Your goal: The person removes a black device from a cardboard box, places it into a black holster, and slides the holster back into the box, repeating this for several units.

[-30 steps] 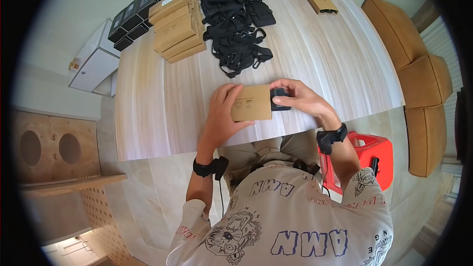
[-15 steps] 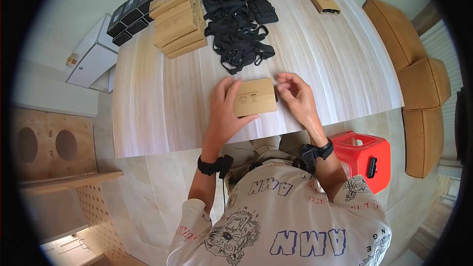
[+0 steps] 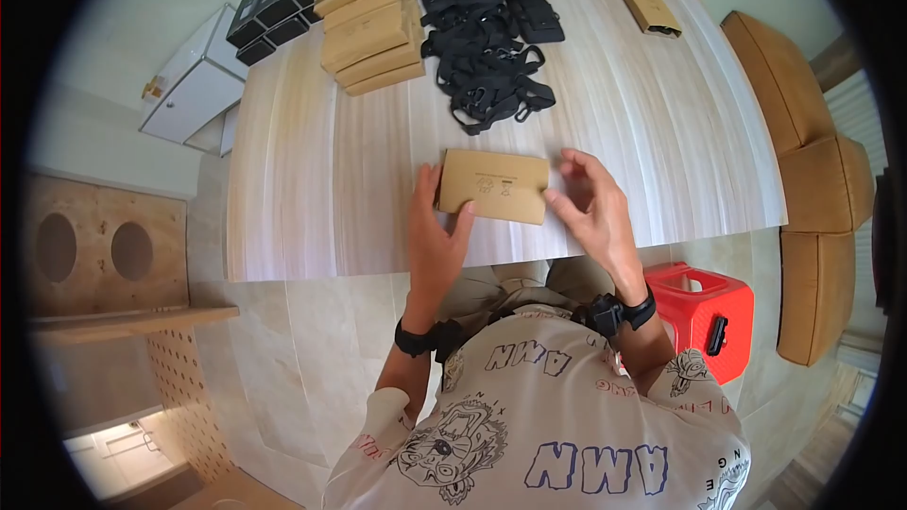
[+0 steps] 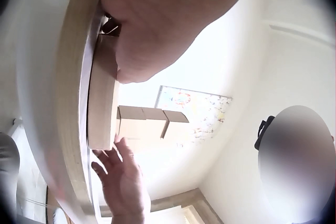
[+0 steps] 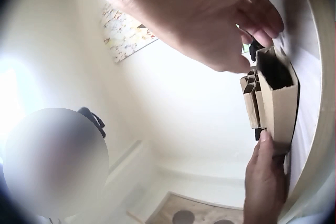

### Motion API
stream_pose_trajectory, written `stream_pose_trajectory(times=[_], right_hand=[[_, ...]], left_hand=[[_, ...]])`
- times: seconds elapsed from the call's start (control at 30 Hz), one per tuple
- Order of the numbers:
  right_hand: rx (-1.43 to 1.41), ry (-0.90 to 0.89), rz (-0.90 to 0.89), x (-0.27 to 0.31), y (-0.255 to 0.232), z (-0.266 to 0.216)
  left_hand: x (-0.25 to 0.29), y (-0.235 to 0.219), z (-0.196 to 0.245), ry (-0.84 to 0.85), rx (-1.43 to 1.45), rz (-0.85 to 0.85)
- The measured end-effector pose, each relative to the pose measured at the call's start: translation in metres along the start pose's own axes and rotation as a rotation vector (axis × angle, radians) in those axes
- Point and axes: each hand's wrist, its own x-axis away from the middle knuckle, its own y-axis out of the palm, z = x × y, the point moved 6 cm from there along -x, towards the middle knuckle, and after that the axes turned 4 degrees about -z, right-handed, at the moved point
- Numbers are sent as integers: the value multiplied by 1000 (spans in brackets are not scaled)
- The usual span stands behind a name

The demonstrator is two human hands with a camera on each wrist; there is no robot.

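A flat brown cardboard box (image 3: 496, 187) lies near the table's front edge. The left hand (image 3: 437, 250) grips its left end, thumb on the near side and fingers along the far left side. Beside the right end is the right hand (image 3: 597, 215), fingers spread and slightly bent, thumb at the box's edge. In the right wrist view the box (image 5: 282, 116) has an open end with a dark inside; what lies within cannot be made out. The left wrist view shows the box (image 4: 101, 98) edge-on between the left hand (image 4: 152, 24) and the right hand (image 4: 126, 186).
Black straps and pouches (image 3: 487, 47) lie beyond the box. Stacked brown boxes (image 3: 368, 33) and black boxes (image 3: 293, 0) stand at the back left. Another brown box (image 3: 650, 9) is at the back right. A red stool (image 3: 709, 321) stands right of the person.
The right hand has let go of the black item at the box's right end, and that item is no longer visible. The box has turned slightly, and the left thumb has shifted along it.
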Motion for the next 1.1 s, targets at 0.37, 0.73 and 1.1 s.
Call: stream_pose_trajectory(times=[0.37,0.73,1.1], right_hand=[[603,-347,33,-19,-66,-3],[898,-178,391,-175,-136,20],[1157,-242,693,-273,-162,19]], left_hand=[[4,-2,-2,-31,147,-13],[1,6,18,157,-257,19],[1,8,22,188,-308,30]])
